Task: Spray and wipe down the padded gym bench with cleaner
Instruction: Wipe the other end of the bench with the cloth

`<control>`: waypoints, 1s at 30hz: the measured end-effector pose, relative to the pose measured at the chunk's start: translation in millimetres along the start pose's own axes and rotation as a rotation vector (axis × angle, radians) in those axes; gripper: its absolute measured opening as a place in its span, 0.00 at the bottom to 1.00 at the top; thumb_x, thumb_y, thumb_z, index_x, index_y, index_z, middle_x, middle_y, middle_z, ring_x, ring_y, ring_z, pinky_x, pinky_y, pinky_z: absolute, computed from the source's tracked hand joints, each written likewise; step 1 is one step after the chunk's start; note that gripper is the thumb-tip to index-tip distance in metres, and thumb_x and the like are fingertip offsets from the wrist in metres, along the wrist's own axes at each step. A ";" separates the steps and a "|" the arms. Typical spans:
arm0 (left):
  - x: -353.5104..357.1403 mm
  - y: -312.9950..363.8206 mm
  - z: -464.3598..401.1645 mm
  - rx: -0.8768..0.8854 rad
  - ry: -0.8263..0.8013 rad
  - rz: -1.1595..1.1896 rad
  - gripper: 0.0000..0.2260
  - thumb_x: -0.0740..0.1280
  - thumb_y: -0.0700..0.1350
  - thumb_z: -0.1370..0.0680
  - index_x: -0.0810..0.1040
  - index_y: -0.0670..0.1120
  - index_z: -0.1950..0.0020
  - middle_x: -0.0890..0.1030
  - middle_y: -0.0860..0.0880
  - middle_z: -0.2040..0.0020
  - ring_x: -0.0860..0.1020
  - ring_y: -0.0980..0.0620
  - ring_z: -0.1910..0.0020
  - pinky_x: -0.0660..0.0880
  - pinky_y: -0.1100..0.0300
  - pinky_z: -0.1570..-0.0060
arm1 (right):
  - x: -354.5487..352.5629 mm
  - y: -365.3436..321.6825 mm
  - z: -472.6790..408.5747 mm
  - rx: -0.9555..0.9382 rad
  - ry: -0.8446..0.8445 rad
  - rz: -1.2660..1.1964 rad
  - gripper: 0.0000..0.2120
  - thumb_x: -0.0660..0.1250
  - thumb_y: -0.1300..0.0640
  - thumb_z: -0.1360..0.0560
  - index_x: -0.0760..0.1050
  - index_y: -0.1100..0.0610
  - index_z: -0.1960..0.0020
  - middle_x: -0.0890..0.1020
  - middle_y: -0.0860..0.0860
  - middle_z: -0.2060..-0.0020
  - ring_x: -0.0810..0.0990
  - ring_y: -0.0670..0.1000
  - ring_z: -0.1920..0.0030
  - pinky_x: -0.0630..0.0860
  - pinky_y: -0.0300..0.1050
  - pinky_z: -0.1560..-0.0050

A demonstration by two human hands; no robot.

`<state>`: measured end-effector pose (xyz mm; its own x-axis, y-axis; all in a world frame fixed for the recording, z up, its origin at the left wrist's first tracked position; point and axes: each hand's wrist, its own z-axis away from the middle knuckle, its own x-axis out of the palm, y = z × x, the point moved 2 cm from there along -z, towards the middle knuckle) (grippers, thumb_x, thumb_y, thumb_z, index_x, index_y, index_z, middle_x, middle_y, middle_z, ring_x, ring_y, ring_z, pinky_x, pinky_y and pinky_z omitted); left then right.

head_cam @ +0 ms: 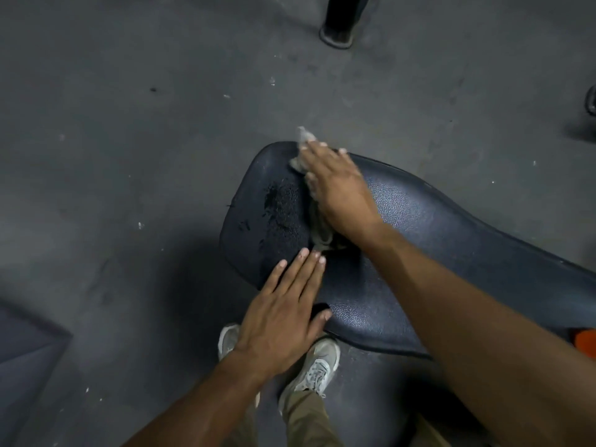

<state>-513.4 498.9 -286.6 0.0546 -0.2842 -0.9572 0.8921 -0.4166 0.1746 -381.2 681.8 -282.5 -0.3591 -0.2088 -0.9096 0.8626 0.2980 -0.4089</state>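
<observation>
A grey concrete floor (pixel 129 140) fills most of the view, scuffed and flecked with pale specks. Over it lies the padded bench, its dark blue vinyl surface (pixel 419 221) running from the right edge of the view to a rounded end near the middle. No brand, label or writing can be read anywhere on it.

The right hand (pixel 338 185) reaches across to the far edge of the surface near that rounded end, palm down and fingers spread, pressing a crumpled grey cloth (pixel 317 227) flat against the vinyl; the cloth shows beyond the fingertips and trails back under the palm. Just beside the cloth, toward the rounded end, a patch of wet droplets (pixel 280 204) darkens the vinyl.

The left hand (pixel 283 314) lies flat and released on the near edge of the surface, fingers straight, grasping nothing.

Below the near edge stand two pale grey sneakers (pixel 317 369) under olive trouser legs. A black post foot (pixel 337 35) rests on the floor at the top. An orange scrap (pixel 585 341) shows at the right edge.
</observation>
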 end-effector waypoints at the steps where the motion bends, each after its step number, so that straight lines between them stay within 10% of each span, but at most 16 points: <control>1: 0.1 -3.1 -0.8 -0.017 -0.004 -0.005 0.36 0.56 0.61 0.17 0.58 0.41 0.14 0.57 0.44 0.13 0.55 0.47 0.14 0.52 0.48 0.18 | -5.2 15.9 4.0 0.044 0.011 0.014 0.24 0.51 0.53 0.14 0.65 0.55 0.19 0.66 0.53 0.20 0.63 0.55 0.20 0.50 0.53 0.19; 7: 6.2 -14.1 -1.4 -0.015 0.022 -0.038 0.36 0.53 0.63 0.15 0.51 0.42 0.13 0.49 0.46 0.12 0.49 0.48 0.13 0.50 0.47 0.17 | -33.1 66.1 -1.9 0.304 0.082 -0.046 0.20 0.53 0.59 0.13 0.71 0.61 0.24 0.70 0.58 0.22 0.68 0.58 0.22 0.53 0.54 0.20; 18: 4.2 -38.2 10.4 -0.200 0.053 -0.012 0.38 0.53 0.64 0.16 0.48 0.42 0.13 0.50 0.45 0.12 0.50 0.46 0.13 0.51 0.45 0.16 | -1.4 -18.6 4.7 -0.109 -0.046 -0.108 0.23 0.55 0.55 0.14 0.66 0.57 0.20 0.65 0.54 0.19 0.62 0.53 0.19 0.56 0.55 0.18; 26: 13.2 -40.0 22.7 -0.243 0.094 0.050 0.38 0.53 0.63 0.15 0.47 0.42 0.13 0.49 0.45 0.12 0.48 0.47 0.13 0.48 0.46 0.16 | -2.0 -7.9 -16.8 0.144 0.092 -0.123 0.22 0.56 0.53 0.15 0.68 0.58 0.22 0.67 0.57 0.21 0.66 0.59 0.21 0.64 0.59 0.22; 30: 17.6 -34.2 36.3 -0.237 0.083 0.071 0.37 0.54 0.63 0.15 0.49 0.43 0.13 0.50 0.45 0.12 0.49 0.47 0.13 0.50 0.45 0.16 | 17.7 -58.2 -34.0 -0.098 0.010 -0.076 0.22 0.58 0.55 0.16 0.69 0.57 0.23 0.67 0.55 0.20 0.66 0.56 0.21 0.61 0.58 0.21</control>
<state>-559.2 476.8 -301.1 0.1492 -0.2296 -0.9618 0.9643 -0.1814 0.1929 -449.8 692.4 -277.3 -0.4261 -0.2253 -0.8762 0.7941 0.3709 -0.4816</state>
